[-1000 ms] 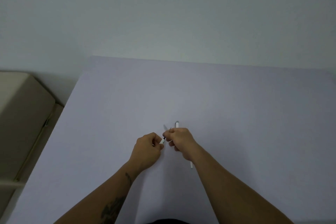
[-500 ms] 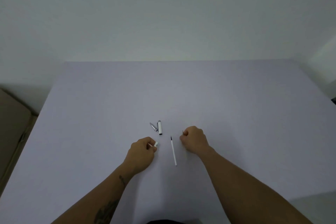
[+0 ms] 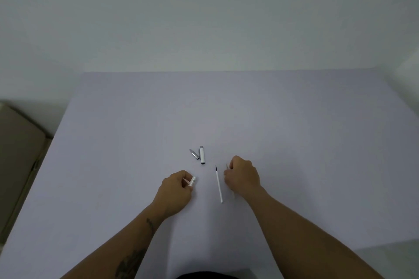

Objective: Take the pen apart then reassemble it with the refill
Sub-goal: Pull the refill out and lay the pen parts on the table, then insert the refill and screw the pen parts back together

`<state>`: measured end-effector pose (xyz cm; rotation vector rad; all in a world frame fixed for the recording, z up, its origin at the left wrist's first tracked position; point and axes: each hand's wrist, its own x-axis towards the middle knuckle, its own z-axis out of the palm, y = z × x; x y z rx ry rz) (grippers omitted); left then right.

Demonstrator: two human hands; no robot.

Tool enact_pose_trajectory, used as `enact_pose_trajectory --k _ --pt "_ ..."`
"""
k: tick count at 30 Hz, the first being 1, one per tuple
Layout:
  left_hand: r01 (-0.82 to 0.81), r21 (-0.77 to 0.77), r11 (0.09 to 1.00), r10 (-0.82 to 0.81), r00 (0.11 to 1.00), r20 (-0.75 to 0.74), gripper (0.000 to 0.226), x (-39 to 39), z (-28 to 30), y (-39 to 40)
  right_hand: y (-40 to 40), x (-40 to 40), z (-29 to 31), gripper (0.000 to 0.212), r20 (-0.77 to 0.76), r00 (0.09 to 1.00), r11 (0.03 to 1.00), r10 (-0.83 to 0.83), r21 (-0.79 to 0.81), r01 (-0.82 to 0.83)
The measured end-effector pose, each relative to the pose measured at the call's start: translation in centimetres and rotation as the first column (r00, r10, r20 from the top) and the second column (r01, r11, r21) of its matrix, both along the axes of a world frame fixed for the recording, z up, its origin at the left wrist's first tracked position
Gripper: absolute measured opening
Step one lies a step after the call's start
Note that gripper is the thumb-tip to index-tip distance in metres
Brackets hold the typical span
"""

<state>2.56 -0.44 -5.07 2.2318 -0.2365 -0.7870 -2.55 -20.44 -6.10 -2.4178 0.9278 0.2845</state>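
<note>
The pen lies in parts on the lilac table (image 3: 294, 142). My left hand (image 3: 175, 190) is closed on the white pen barrel (image 3: 192, 181), whose open end sticks out to the right of my fingers. My right hand (image 3: 243, 175) is a fist around a thin pale refill (image 3: 227, 166); only its tip above the fingers and a faint end below the hand show. Between my hands a white refill with a dark tip (image 3: 219, 184) rests on the table, pointing away from me. Further back lie the white cap (image 3: 202, 155) and the silver tip cone (image 3: 194, 154), side by side.
A beige piece of furniture (image 3: 20, 154) stands beside the table's left edge. A pale wall rises behind the table's far edge. The table's right edge drops off near the right side of the view.
A second ago both hands met at the pen. They have since drawn apart, the left keeping the barrel, and a refill now lies on the table between them. The view shifted left.
</note>
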Motion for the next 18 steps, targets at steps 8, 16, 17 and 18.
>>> enact_pose_trajectory --k 8,16,17,18 --pt "-0.077 -0.025 0.997 0.078 0.995 0.065 0.009 0.1 0.2 -0.5 2.6 0.3 0.1 0.012 -0.053 0.994 0.993 0.095 -0.061 -0.098" --pt "-0.107 -0.035 0.994 0.11 0.991 0.072 0.009 0.3 0.6 1.2 4.4 0.2 -0.8 0.013 -0.108 0.99 0.987 0.09 -0.124 -0.104" --pt "-0.099 -0.034 0.995 0.101 0.993 0.065 0.008 0.3 0.6 1.5 4.5 0.3 -0.7 0.012 -0.114 0.99 0.989 0.087 -0.106 -0.099" --pt "-0.095 -0.036 0.995 0.097 0.994 0.058 0.008 0.2 0.6 1.8 4.6 0.3 -0.6 0.014 -0.121 0.989 0.991 0.087 -0.089 -0.098"
